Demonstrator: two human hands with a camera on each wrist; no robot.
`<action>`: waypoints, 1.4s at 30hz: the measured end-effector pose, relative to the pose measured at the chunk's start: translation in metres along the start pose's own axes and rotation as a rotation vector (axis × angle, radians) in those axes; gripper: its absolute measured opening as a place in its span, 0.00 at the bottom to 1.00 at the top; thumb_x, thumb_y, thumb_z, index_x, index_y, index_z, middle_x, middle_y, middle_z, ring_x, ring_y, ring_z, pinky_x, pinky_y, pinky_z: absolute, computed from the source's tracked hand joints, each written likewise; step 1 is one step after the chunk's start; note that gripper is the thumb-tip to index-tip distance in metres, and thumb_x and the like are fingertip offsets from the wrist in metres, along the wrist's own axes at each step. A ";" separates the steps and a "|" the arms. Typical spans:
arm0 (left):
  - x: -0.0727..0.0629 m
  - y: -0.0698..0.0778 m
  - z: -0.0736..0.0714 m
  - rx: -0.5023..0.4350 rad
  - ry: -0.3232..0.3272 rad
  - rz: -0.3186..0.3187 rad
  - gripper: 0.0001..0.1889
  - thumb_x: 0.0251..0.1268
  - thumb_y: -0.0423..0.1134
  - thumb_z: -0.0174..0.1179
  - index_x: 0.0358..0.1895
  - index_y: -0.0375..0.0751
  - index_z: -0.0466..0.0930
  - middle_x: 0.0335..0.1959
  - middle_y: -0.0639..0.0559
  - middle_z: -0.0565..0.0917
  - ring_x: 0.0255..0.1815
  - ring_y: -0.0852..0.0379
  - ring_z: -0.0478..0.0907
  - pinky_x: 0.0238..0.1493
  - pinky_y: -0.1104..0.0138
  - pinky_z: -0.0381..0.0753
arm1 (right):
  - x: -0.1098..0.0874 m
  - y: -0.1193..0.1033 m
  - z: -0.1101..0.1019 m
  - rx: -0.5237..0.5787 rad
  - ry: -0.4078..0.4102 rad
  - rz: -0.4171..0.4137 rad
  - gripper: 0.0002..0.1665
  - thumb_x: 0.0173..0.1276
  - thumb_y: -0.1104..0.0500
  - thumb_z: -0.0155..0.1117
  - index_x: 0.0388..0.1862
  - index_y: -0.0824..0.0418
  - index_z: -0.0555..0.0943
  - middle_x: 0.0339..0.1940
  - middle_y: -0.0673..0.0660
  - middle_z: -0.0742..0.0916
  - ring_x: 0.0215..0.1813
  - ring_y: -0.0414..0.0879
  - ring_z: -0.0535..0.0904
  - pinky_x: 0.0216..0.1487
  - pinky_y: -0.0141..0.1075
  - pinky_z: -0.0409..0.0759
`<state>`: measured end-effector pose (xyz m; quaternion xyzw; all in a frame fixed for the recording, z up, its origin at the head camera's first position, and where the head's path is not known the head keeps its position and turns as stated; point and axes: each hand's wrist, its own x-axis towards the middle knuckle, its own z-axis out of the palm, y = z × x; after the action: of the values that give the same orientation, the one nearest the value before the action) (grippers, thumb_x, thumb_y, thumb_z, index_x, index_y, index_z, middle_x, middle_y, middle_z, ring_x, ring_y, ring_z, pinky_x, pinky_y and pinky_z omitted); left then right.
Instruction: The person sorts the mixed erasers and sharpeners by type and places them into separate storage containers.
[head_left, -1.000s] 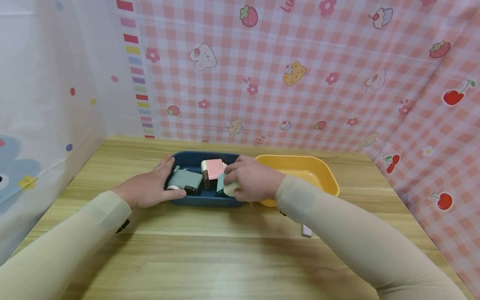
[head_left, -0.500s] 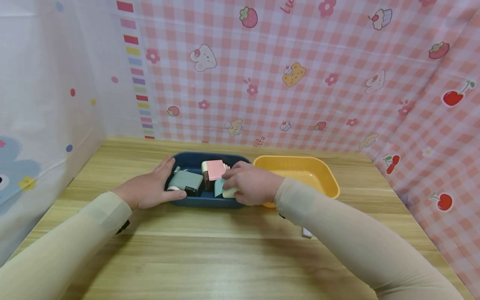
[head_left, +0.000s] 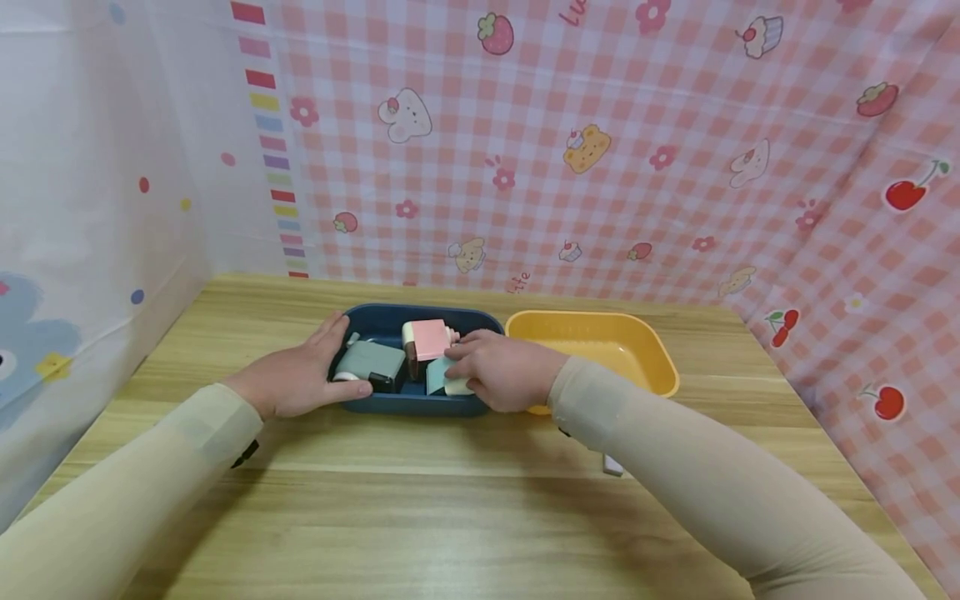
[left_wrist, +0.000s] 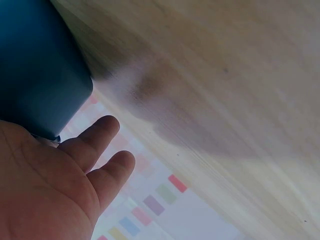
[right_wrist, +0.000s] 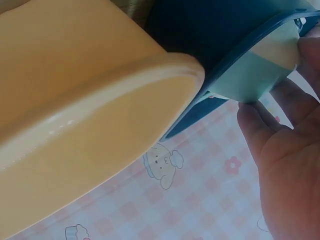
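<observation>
Your left hand [head_left: 300, 379] lies, fingers extended, against the blue tray [head_left: 420, 405], which holds a grey toy [head_left: 375, 360], a pink toy [head_left: 430, 339] and, at its right end, the green-and-cream toy [head_left: 436, 377] your right hand [head_left: 513, 371] pinches beside the yellow tray [head_left: 647, 337].

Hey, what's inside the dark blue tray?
A grey-green item, a pink item and a teal-and-cream item. The right hand covers part of the last; anything beneath the items is hidden.

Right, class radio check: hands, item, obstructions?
Left hand at left end of navy tray. Right hand pinches teal-and-cream item there. Pink item close beside it.
</observation>
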<state>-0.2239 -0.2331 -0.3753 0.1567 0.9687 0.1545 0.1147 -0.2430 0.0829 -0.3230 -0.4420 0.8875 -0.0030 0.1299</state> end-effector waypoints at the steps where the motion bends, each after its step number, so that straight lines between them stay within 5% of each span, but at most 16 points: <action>1: 0.000 0.000 0.000 0.001 0.001 0.000 0.67 0.64 0.83 0.50 0.86 0.34 0.34 0.88 0.34 0.36 0.87 0.30 0.47 0.74 0.37 0.70 | 0.000 0.000 0.000 0.002 -0.006 0.010 0.23 0.81 0.60 0.59 0.72 0.54 0.81 0.80 0.55 0.76 0.83 0.54 0.66 0.84 0.47 0.64; 9: 0.001 -0.001 0.001 0.005 0.004 0.000 0.66 0.64 0.82 0.50 0.86 0.34 0.34 0.88 0.35 0.36 0.86 0.30 0.48 0.73 0.38 0.73 | -0.001 0.000 0.005 0.017 -0.051 0.099 0.23 0.83 0.60 0.56 0.72 0.49 0.81 0.80 0.50 0.76 0.83 0.50 0.68 0.83 0.47 0.65; 42: 0.001 -0.002 0.001 0.013 -0.001 0.005 0.66 0.64 0.83 0.49 0.86 0.34 0.33 0.88 0.35 0.35 0.86 0.30 0.49 0.73 0.38 0.72 | -0.007 0.004 0.015 0.033 -0.027 0.095 0.28 0.84 0.64 0.48 0.75 0.47 0.78 0.80 0.48 0.76 0.84 0.47 0.66 0.83 0.46 0.64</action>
<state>-0.2251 -0.2339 -0.3769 0.1602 0.9692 0.1486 0.1140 -0.2381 0.0927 -0.3364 -0.3971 0.9056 -0.0055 0.1492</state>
